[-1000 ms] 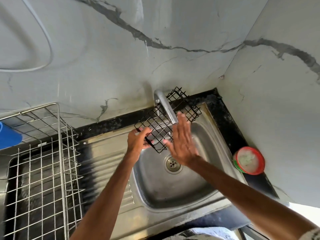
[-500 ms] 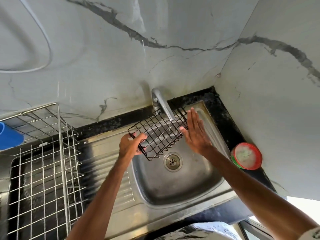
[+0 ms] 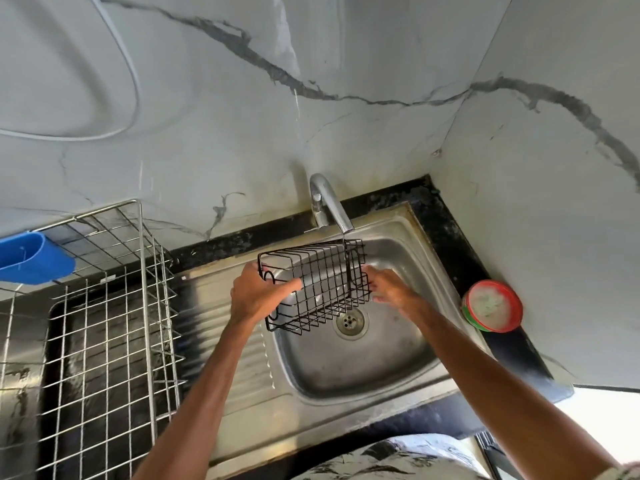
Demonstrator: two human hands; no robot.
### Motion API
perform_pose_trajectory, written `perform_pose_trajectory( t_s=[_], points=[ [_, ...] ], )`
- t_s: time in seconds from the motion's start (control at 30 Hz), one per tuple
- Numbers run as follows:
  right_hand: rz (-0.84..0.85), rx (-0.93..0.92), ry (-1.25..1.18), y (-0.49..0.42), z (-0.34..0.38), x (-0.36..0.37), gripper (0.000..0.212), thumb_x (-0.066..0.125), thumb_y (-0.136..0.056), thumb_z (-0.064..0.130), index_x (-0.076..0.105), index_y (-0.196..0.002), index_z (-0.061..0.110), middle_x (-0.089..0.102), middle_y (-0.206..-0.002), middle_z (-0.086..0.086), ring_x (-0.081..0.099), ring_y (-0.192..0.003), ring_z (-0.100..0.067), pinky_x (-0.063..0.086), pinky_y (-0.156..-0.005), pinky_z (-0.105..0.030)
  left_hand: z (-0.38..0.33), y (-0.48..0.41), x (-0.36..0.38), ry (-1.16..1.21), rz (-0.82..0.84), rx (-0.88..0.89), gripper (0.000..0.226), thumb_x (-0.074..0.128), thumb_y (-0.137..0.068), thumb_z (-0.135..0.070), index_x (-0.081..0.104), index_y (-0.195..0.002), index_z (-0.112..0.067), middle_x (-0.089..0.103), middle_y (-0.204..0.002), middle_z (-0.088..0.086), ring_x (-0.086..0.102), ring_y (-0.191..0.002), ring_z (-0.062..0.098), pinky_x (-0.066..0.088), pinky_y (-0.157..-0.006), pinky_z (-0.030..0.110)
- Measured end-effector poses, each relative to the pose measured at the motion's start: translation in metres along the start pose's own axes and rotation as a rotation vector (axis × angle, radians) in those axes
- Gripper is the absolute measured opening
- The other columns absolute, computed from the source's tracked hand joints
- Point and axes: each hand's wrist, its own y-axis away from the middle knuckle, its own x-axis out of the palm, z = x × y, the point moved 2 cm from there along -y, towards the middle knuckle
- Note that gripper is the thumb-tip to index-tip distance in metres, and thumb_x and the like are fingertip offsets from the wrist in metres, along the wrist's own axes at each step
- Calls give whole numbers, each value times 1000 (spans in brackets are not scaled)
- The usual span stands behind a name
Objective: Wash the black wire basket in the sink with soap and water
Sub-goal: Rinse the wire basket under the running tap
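Observation:
The black wire basket [image 3: 322, 282] hangs over the steel sink [image 3: 391, 362], just below the tap spout [image 3: 332, 206]. A thin stream of water runs from the spout onto the basket's right end. My left hand [image 3: 256, 292] grips the basket's left end, thumb inside the wires. My right hand [image 3: 388, 287] lies against the basket's right end with fingers bent on the wires. The drain [image 3: 350, 321] shows under the basket's lower right corner.
A steel wire dish rack [image 3: 104, 327] stands on the draining board at the left, with a blue plastic holder [image 3: 33, 258] on its back edge. A red-rimmed round tub of soap [image 3: 493, 304] sits on the black counter right of the sink. Marble walls close the corner.
The basket came down from the tap and turned level over the basin. My right hand moved from flat and open beside it to touching its right end. The view shifted closer.

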Motion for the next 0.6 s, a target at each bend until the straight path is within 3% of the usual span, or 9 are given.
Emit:
perform_pose_trajectory(
  t_s=[0.07,0.13,0.2,0.27,0.37,0.53,0.6],
  points=[
    [-18,46,-77,0,-2,0,72,48,-96,64,47,-143,9,52,-143,-19,58,-122,-31,51,-104,-46,-5,8,-2,-47,-12,71,64,93,-60,-52,55,-102,-23,67,-88,-7,62,-79,7,45,-60,24],
    [-112,17,-52,1,4,-2,75,49,-95,66,50,-142,8,54,-140,-17,58,-123,-33,50,-104,-46,-8,13,-2,-111,10,149,80,95,-60,-52,54,-118,-16,68,-94,-3,65,-82,11,50,-63,25],
    [-183,-36,-57,3,13,-6,85,51,-87,75,54,-141,10,55,-141,-16,58,-123,-34,50,-103,-47,-9,18,-1,-162,29,212,99,96,-58,-53,49,-134,-11,70,-102,3,69,-90,20,60,-79,38],
    [-168,-61,-161,5,20,-9,105,59,-69,88,50,-144,15,53,-141,-11,59,-120,-29,55,-95,-45,-10,22,-3,-176,20,260,107,96,-56,-52,46,-140,-8,70,-110,5,69,-98,25,59,-92,45],
    [-108,-99,-91,3,26,-17,82,69,-79,70,52,-136,14,58,-126,-10,59,-114,-26,54,-96,-49,-13,25,-9,-177,23,332,101,97,-56,-49,48,-136,-10,68,-119,-1,66,-104,22,54,-96,38],
    [-35,-51,34,-2,36,-20,90,82,-72,60,57,-128,-6,60,-131,-28,60,-120,-42,55,-92,-46,-19,22,-16,-215,74,443,93,95,-54,-44,49,-131,-20,65,-126,-11,63,-109,13,51,-98,34],
    [-26,-72,96,-4,38,-19,71,84,-72,56,60,-110,1,65,-111,-19,61,-119,-39,56,-92,-48,-19,21,-18,-239,93,470,94,90,-53,-45,47,-133,-21,64,-129,-12,63,-114,13,51,-99,31]
  ],
)
